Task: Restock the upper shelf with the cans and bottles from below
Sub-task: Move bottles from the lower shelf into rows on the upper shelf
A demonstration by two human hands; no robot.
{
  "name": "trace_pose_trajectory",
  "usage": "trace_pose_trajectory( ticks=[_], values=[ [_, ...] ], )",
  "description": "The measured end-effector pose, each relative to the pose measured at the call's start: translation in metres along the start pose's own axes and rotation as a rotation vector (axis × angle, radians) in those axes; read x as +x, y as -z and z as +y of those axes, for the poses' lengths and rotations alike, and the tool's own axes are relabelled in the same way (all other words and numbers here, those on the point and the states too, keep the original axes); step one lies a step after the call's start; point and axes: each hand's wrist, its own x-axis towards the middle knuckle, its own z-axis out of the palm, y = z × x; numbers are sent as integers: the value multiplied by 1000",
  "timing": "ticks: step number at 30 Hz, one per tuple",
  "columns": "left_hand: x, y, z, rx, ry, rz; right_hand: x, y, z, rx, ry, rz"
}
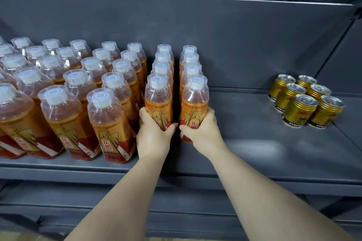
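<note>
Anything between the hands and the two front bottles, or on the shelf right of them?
Nothing between: the left hand grips the left front bottle, the right hand the right front bottle. Right of them the shelf lies bare up to the gold cans. Behind each stand more bottles.

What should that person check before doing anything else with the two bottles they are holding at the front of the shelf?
1. Left hand has a firm grip round the left bottle: ok.
2. Right hand has a firm grip round the right bottle: ok.
3. Both bottles stand upright: ok.
4. Both bottles line up with the rows behind: ok.
5. Left bottle's base sits flat on the shelf: cannot tell, the hand hides it.
6. Bare shelf left between the right bottle and the cans: ok.
</note>
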Motion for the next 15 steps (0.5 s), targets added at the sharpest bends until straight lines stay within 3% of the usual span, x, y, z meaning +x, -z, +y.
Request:
trace_pose_trajectory(
  ticks=[15],
  values=[
    [-1,8,3,-45,14,-111,-3,3,-3,-29,-61,-59]
  ],
)
